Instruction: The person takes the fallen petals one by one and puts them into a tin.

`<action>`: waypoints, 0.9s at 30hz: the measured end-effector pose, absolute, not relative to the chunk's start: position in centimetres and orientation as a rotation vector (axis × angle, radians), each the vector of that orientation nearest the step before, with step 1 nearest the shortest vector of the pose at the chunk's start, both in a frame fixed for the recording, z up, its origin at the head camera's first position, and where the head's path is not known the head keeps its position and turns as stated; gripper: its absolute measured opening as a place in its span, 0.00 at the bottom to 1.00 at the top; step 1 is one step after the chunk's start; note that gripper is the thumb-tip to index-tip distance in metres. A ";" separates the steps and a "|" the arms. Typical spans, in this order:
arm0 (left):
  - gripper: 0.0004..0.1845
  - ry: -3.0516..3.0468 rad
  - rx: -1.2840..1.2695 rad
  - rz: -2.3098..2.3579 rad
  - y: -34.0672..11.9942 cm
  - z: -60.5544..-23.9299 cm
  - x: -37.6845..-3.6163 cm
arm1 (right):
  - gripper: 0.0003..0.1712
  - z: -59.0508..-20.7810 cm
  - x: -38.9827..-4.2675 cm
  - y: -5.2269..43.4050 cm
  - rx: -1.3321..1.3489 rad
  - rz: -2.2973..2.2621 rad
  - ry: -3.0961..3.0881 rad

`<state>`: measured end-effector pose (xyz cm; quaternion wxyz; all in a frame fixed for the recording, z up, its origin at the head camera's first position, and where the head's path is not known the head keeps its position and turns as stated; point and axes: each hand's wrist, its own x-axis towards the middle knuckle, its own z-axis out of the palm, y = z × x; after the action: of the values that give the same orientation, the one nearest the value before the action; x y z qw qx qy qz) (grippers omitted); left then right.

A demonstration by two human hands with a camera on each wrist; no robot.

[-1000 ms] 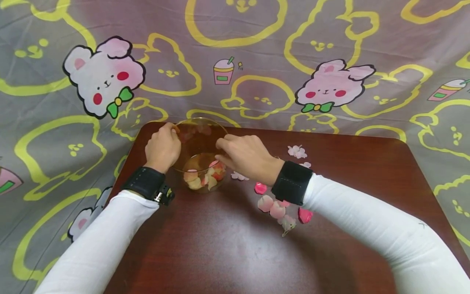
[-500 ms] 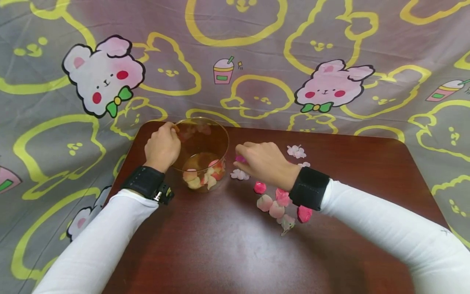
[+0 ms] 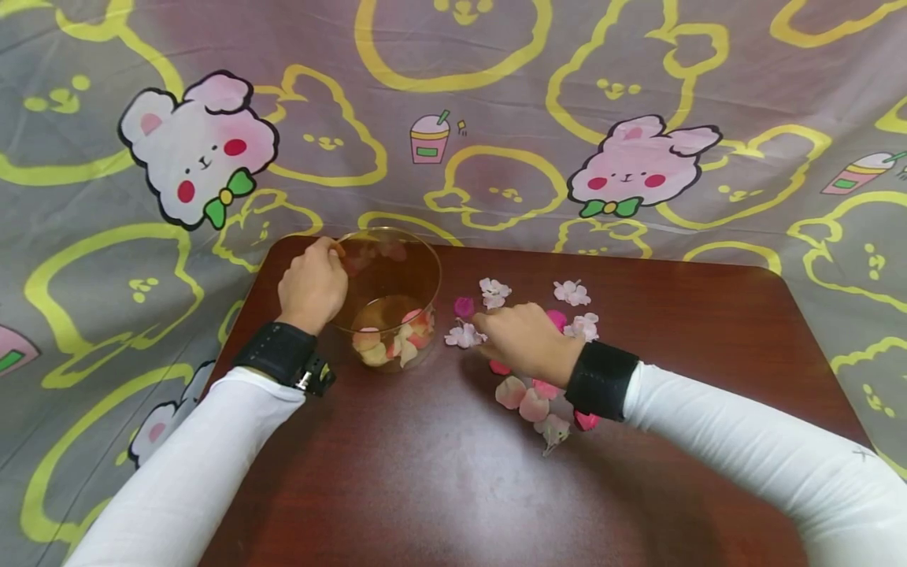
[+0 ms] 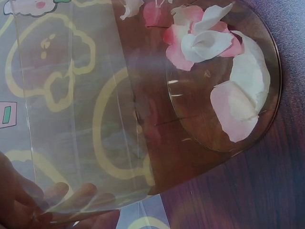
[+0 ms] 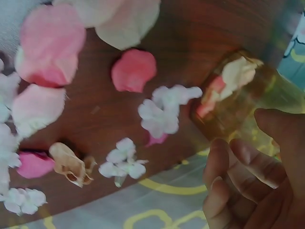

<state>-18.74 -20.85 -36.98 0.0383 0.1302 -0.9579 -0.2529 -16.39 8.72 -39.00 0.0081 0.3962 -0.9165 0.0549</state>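
Note:
My left hand (image 3: 312,285) grips the rim of a clear amber container (image 3: 386,272) at its left side. In the left wrist view its fingers (image 4: 82,194) show through the wall. Loose pink and cream petals (image 4: 206,45) lie at the container's bottom. My right hand (image 3: 527,337) hovers over scattered petals to the right, partly covering them in the head view. Nothing shows between its loosely bent fingers (image 5: 218,157) and thumb in the right wrist view. Near its fingertips are a magenta petal (image 3: 464,307) and a white blossom cluster (image 3: 464,335).
Pale pink petals (image 3: 533,405) and a withered greenish piece (image 3: 553,431) lie nearer me on the brown table (image 3: 673,331). More white blossoms (image 3: 571,292) are at the back right. A curled tan petal (image 5: 71,162) shows in the right wrist view. Behind the table hangs a patterned cloth (image 3: 503,102).
My right hand has moved from the container's rim rightward and toward me, uncovering the magenta petal and white blossoms. My left hand and the container have stayed in place.

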 end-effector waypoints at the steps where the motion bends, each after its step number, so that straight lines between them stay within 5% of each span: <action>1: 0.20 -2.938 0.401 -0.776 -20.9 -37.0 -18.7 | 0.15 -39.2 -16.4 8.8 1.248 0.168 -2.863; 27: 0.21 -2.937 0.400 -0.788 -20.8 -36.8 -18.6 | 0.08 -43.6 -14.5 11.0 1.238 0.152 -3.107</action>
<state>-18.58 -20.81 -36.84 0.0372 0.1304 -0.9569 -0.2568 -14.49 11.03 -43.63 -0.1030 0.3677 -0.9231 0.0451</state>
